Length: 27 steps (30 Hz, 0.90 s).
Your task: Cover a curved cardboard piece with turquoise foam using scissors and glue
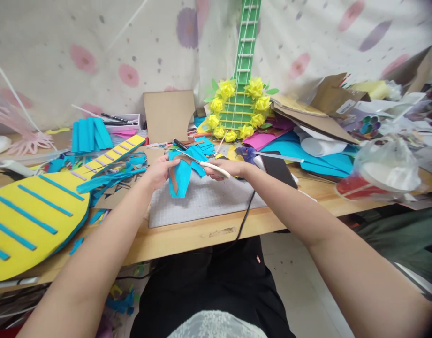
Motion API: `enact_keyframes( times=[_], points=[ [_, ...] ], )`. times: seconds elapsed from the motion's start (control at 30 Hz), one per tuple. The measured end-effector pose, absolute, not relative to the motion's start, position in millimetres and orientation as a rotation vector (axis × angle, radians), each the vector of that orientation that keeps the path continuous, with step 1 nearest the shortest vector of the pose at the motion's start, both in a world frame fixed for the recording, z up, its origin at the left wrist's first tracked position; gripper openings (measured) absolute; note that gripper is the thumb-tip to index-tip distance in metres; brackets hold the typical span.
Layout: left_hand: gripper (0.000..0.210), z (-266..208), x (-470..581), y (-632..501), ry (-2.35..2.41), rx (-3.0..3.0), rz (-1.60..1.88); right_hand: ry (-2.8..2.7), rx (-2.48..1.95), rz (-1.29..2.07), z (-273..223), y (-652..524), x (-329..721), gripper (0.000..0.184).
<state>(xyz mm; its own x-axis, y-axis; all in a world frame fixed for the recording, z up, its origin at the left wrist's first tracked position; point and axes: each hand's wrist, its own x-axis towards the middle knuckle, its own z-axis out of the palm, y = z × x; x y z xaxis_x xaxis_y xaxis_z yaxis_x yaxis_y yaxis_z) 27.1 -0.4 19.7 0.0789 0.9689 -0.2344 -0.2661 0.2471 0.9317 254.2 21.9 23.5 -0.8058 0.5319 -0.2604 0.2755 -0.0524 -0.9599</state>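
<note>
My left hand (160,172) is closed on a piece of blue paper (182,180), holding it up above the grey cutting mat (208,205). A curved brown cardboard strip (173,180) lies against that paper. In my right hand (223,167) is a pair of scissors (215,168) with cream handles, its blades pointing left across the top of the blue paper. Whether the blades are apart I cannot tell. Behind them a black marker (179,144) and several blue paper pieces (203,146) lie on the table.
On the left rests a yellow guitar-like shape (36,211) with blue strips. A green one (239,105) with yellow paper flowers leans at the back. To the right are a covered red-and-white cup (375,180), a white paper roll (317,145) and piled scraps. A black cable (246,216) crosses the wooden edge.
</note>
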Motion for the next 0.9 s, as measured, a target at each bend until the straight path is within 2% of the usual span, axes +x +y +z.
enact_keyframes(
  times=[0.4, 0.9],
  points=[
    [0.018, 14.5, 31.9, -5.5, 1.049, 0.83, 1.144, -2.035, -0.875, 1.905, 20.7, 17.0, 250.0, 0.043],
    [0.021, 12.0, 33.0, -6.8, 1.068, 0.846, 1.117, -2.014, -1.018, 1.852, 18.1, 21.1, 254.4, 0.033]
  ],
)
